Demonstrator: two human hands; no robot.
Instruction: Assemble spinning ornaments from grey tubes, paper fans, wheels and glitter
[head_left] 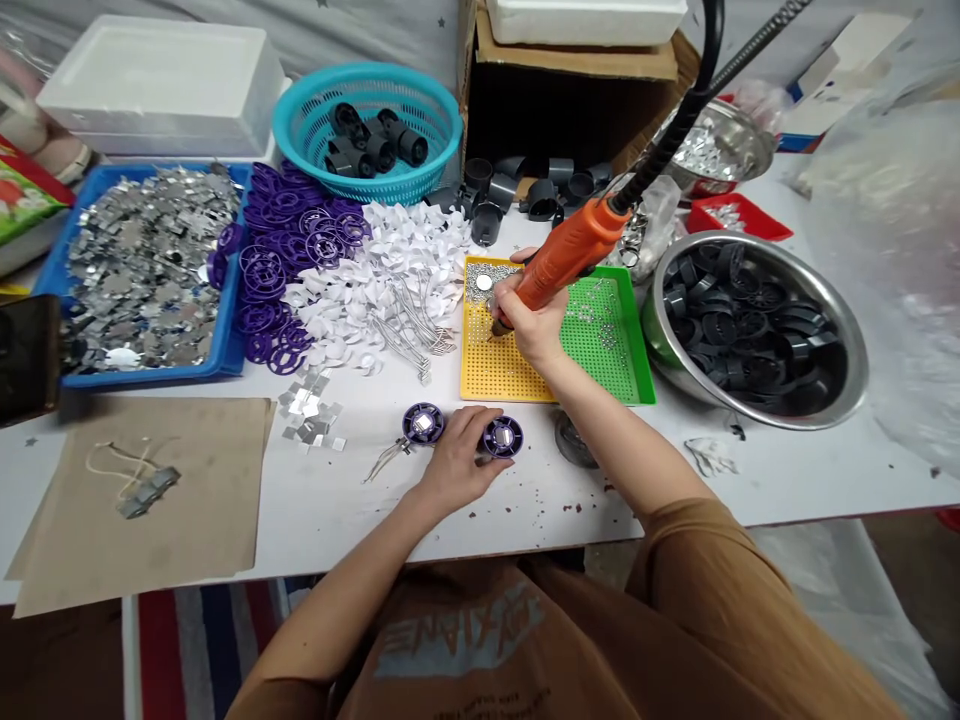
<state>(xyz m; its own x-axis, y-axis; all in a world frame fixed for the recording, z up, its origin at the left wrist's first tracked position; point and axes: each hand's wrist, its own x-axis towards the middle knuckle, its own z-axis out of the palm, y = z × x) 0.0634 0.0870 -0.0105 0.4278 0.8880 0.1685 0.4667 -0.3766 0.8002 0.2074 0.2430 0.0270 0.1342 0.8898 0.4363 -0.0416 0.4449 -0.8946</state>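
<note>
My right hand (536, 320) is wrapped round an orange electric screwdriver (574, 250), which hangs from a black cable and a spring. The tool's tip points down over the yellow perforated tray (495, 375), close to small screws (491, 275) at its far end. On the near side of the table, my left hand (461, 460) grips a round purple plastic part (501, 437) with a silvery square piece in its middle. A second purple part (423, 424) with wires stands just left of that hand. A dark round piece (576, 440) lies partly behind my right forearm.
A green tray (641, 350) adjoins the yellow one. To the right is a steel bowl (855, 370) of black parts. Leftward lie white pieces (405, 240), purple rings (262, 270) and a blue tray (232, 350) of metal plates. A turquoise basket (292, 135) stands behind.
</note>
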